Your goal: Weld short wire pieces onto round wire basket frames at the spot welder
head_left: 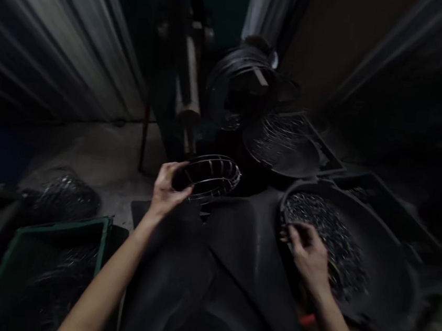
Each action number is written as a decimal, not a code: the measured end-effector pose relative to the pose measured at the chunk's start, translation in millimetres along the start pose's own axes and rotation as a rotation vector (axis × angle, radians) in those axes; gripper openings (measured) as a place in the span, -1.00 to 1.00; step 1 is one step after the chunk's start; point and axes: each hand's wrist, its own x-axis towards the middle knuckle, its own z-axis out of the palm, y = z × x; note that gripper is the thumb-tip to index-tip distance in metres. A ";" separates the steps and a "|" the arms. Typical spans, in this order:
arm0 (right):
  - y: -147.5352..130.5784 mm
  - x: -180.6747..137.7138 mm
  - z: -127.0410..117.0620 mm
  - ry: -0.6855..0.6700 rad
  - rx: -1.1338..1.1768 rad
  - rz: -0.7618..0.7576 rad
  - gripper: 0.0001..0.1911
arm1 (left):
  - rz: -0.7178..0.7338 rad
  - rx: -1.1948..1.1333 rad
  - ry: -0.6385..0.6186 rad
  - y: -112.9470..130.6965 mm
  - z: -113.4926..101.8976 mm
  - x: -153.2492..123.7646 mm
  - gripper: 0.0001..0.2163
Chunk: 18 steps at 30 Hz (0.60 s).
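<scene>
A wire frame [222, 166], clamped in the left hand [164, 194] over the far edge of the dark apron [189, 273], looks largely formed. Many loose metal pieces [320, 220] lie in the basin [387, 288]; at its left edge, the right hand [310, 254] curls, too dim to tell if pinching one.

No lettering, label, brand, number or sign can be read anywhere in this dim view.
</scene>
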 end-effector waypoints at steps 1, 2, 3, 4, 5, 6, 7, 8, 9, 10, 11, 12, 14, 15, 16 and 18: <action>-5.1 -2.7 13.1 -0.046 0.024 -0.035 -0.54 | -0.007 0.001 0.000 2.5 1.8 0.9 -0.55; -9.7 -4.3 24.8 -0.092 0.013 -0.056 -0.53 | -0.015 0.011 -0.011 4.0 2.8 1.6 -0.55; -15.3 -4.5 34.3 -0.138 0.002 -0.067 -0.51 | -0.019 0.028 -0.021 4.9 3.2 2.0 -0.55; -23.0 -3.2 41.5 -0.183 0.011 -0.070 -0.51 | -0.025 0.047 -0.037 5.3 3.1 2.1 -0.54; -33.9 -0.7 46.6 -0.237 0.043 -0.074 -0.52 | -0.027 0.067 -0.056 5.5 2.7 2.0 -0.54; -48.4 2.7 50.2 -0.301 0.089 -0.088 -0.54 | -0.027 0.089 -0.077 5.7 2.2 1.5 -0.53; -66.2 6.8 53.2 -0.366 0.140 -0.117 -0.57 | -0.024 0.111 -0.101 6.1 1.7 0.9 -0.52; -86.3 11.6 56.3 -0.424 0.187 -0.164 -0.59 | -0.017 0.134 -0.122 6.6 1.5 0.2 -0.52; -107.4 17.2 60.1 -0.473 0.223 -0.229 -0.61 | -0.006 0.158 -0.146 7.4 1.3 -0.4 -0.51; -127.9 23.6 64.8 -0.506 0.240 -0.307 -0.65 | 0.007 0.180 -0.171 8.3 1.3 -0.8 -0.51; -146.3 30.6 70.4 -0.515 0.239 -0.398 -0.71 | 0.021 0.197 -0.197 9.3 1.1 -1.1 -0.51; -161.7 37.8 76.4 -0.503 0.216 -0.498 -0.77 | 0.036 0.209 -0.220 10.3 0.6 -1.3 -0.51; -181.7 50.4 87.9 -0.443 0.081 -0.712 -0.78 | 0.056 0.217 -0.263 12.0 -1.8 -1.3 -0.51; -186.5 54.9 92.5 -0.405 -0.030 -0.815 -0.76 | 0.056 0.217 -0.279 12.6 -3.9 -1.4 -0.50; -188.7 57.8 96.0 -0.374 -0.159 -0.914 -0.74 | 0.049 0.214 -0.291 12.9 -6.3 -1.6 -0.49; -188.0 59.8 99.6 -0.334 -0.417 -1.092 -0.64 | 0.016 0.198 -0.297 12.9 -11.6 -2.4 -0.47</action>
